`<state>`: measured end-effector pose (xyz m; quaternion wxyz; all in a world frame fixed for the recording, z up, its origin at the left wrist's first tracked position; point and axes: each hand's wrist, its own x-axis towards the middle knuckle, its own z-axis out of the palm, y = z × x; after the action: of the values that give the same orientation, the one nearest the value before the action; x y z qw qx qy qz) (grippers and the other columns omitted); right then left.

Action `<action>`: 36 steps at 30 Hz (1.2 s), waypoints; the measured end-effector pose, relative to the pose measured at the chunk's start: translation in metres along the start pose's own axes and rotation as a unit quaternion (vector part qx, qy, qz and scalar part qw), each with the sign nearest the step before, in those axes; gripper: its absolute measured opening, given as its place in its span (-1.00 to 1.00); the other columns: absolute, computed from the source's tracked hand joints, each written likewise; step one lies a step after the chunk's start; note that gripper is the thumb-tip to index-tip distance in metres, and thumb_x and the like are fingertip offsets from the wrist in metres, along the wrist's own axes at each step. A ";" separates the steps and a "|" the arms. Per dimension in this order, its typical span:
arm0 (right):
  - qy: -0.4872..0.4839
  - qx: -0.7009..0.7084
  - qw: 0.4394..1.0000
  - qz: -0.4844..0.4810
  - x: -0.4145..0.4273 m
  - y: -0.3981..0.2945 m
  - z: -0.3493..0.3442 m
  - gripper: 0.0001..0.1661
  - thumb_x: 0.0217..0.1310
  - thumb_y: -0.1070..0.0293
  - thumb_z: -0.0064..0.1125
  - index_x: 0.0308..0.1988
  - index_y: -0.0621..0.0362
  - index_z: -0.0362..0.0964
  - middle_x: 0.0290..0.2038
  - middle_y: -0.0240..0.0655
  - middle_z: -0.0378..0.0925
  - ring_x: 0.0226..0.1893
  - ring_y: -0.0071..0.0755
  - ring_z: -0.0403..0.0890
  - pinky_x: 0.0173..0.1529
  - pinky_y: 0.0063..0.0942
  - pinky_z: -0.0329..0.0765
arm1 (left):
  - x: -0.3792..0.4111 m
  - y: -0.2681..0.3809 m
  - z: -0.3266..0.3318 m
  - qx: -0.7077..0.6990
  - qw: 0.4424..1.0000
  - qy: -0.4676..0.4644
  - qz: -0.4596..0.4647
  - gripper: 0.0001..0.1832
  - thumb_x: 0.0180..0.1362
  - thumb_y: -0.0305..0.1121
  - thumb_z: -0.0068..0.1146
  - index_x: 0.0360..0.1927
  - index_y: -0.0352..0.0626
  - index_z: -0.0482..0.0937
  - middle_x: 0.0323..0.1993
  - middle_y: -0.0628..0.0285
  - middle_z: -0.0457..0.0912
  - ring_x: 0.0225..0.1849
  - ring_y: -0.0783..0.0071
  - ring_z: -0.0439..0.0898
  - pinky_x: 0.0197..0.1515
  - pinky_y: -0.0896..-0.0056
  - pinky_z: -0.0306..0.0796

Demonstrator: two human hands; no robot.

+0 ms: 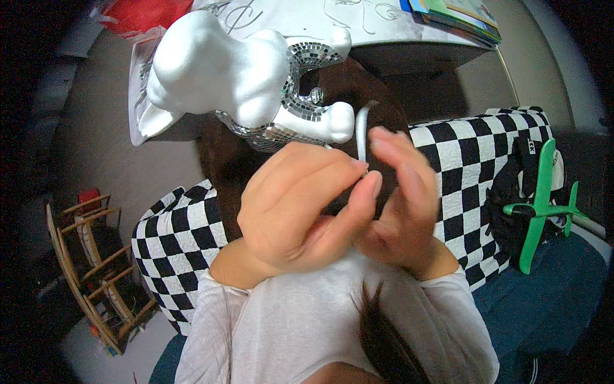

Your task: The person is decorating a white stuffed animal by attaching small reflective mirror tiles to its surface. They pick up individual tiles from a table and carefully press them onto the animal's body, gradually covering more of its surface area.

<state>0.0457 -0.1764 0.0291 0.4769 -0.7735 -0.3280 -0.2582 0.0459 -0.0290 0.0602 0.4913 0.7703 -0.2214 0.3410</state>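
Note:
Between its thumb and index finger my left hand [297,206] pinches the lower end of a narrow, pale flexible strip [362,132], which stands up and curves at its top. My right hand [407,201], slightly blurred, is just to the right with its fingers apart and holds nothing that I can see. Beyond my hands lies a large glossy white figure [201,62] with rounded limbs, tilted on its side. Small square mirror tiles [302,108] cover parts of its limbs and its underside. The strip's pinched end is mostly hidden by my fingers.
A white table [297,19] ahead bears loose strips, with books [460,19] at its right and a red bag [144,17] at its left. A black-and-white checkered cloth [460,192] lies on both sides of me. A green toy plane [542,209] is right; a wooden rack [91,269] stands left.

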 end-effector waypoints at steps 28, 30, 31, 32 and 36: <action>-0.267 0.129 0.954 0.038 0.067 0.034 -0.027 -0.73 -0.19 0.52 0.45 -0.33 0.24 0.62 -0.55 -0.28 0.53 -0.61 -0.38 0.51 -0.58 -0.53 0.37 | -0.019 -0.033 -0.018 -0.042 0.982 0.012 -0.182 -0.83 -0.21 -0.61 0.35 -0.54 -0.19 0.58 -0.56 0.25 0.56 -0.50 0.30 0.47 -0.40 0.40 0.32; -0.279 0.138 0.949 0.047 0.077 0.039 -0.023 -0.78 -0.17 0.56 0.41 -0.36 0.24 0.62 -0.57 -0.28 0.53 -0.62 -0.39 0.51 -0.58 -0.52 0.36 | -0.020 -0.037 -0.020 -0.003 0.989 0.002 -0.145 -0.84 -0.21 -0.56 0.35 -0.52 -0.17 0.59 -0.53 0.28 0.57 -0.49 0.28 0.47 -0.40 0.37 0.33; -0.292 0.131 0.945 0.059 0.083 0.041 -0.023 -0.78 -0.16 0.58 0.39 -0.36 0.25 0.61 -0.55 -0.29 0.53 -0.59 -0.39 0.51 -0.55 -0.52 0.37 | -0.021 -0.037 -0.023 0.058 0.989 -0.029 -0.134 -0.85 -0.20 -0.52 0.34 -0.50 -0.15 0.59 -0.50 0.28 0.57 -0.48 0.27 0.47 -0.39 0.35 0.33; -0.305 0.122 0.942 0.064 0.089 0.044 -0.022 -0.79 -0.16 0.57 0.38 -0.36 0.25 0.61 -0.55 -0.29 0.54 -0.58 -0.39 0.51 -0.54 -0.51 0.37 | -0.024 -0.035 -0.025 0.119 0.984 -0.060 -0.122 -0.85 -0.19 -0.48 0.34 -0.49 -0.13 0.60 -0.46 0.29 0.58 -0.47 0.26 0.47 -0.39 0.32 0.33; -0.360 0.080 0.926 0.084 0.110 0.052 -0.014 -0.83 -0.10 0.56 0.33 -0.36 0.26 0.59 -0.53 -0.27 0.52 -0.56 -0.39 0.52 -0.50 -0.52 0.36 | -0.037 -0.045 -0.017 0.283 0.958 -0.026 -0.048 -0.76 -0.10 -0.25 0.28 -0.32 -0.02 0.58 -0.20 0.33 0.56 -0.10 0.24 0.54 -0.01 0.06 0.31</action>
<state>0.1556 -0.1771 0.0837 0.4069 -0.7983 -0.4312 0.1060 0.0465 0.0059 0.0102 0.2634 0.8961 -0.0912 0.3453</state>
